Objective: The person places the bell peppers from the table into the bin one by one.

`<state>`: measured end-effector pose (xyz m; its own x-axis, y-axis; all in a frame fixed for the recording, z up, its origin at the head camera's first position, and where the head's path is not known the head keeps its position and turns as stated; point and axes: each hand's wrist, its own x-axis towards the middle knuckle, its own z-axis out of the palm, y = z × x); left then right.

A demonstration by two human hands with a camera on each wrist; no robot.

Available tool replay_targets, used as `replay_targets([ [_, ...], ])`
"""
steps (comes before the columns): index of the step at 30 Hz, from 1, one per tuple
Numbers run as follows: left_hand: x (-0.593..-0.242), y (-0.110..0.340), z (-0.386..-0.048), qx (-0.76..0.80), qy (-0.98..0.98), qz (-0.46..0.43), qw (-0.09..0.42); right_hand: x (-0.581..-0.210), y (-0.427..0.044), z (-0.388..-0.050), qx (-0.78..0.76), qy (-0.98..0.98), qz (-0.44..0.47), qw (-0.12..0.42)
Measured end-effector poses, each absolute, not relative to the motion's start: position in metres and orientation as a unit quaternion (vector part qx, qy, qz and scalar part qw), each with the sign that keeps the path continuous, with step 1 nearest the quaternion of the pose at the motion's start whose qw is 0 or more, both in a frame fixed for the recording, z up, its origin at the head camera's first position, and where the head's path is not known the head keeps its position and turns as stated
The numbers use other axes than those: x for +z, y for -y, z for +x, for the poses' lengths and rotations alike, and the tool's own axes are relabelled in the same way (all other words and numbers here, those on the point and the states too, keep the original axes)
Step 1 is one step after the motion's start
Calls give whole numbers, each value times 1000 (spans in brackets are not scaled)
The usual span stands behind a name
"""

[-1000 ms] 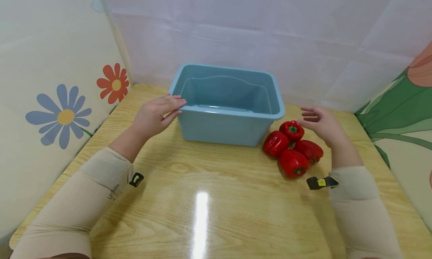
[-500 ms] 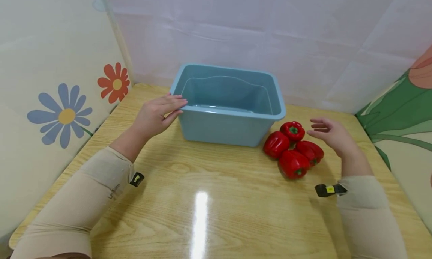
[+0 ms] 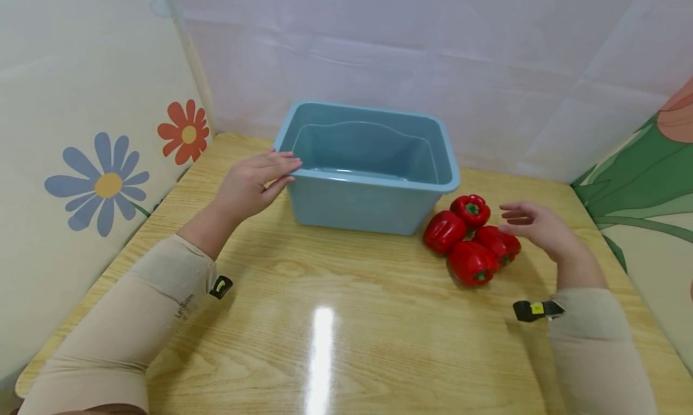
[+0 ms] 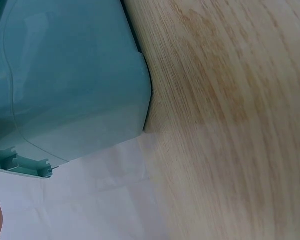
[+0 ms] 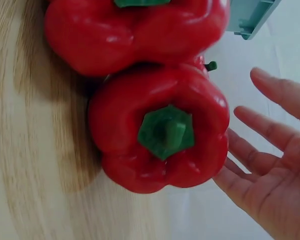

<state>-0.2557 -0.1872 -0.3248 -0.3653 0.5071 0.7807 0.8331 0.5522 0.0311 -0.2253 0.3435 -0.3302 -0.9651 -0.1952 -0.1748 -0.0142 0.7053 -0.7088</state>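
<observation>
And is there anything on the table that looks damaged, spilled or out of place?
Nothing stands out: the blue bin is upright, and the four red peppers beside it look undamaged. The white streak on the table looks like reflected light.

The bin (image 3: 352, 204) is plain blue. Right of it, bell peppers (image 3: 472, 261) are red, green-stemmed; under it, the tabletop (image 3: 265, 325) is yellowish, wood-grained. Left of it, the wall (image 3: 81, 90) bears a blue flower (image 3: 108, 185), an orange-red flower (image 3: 189, 135) and a patch (image 3: 160, 3), perhaps pale blue.
</observation>
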Motion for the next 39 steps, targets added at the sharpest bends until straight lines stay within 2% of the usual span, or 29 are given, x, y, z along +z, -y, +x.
replay_targets([
  [13,-325,187,-255,-219,809,-407,363,-346,-350,-227,-336,-914,-70,218],
  [26,-324,187,-254,-222,805,-407,369,-351,-350,-227,-340,-914,-73,212],
  [39,-326,187,-255,-223,804,-407,371,-349,-345,-227,-290,-936,-24,200],
])
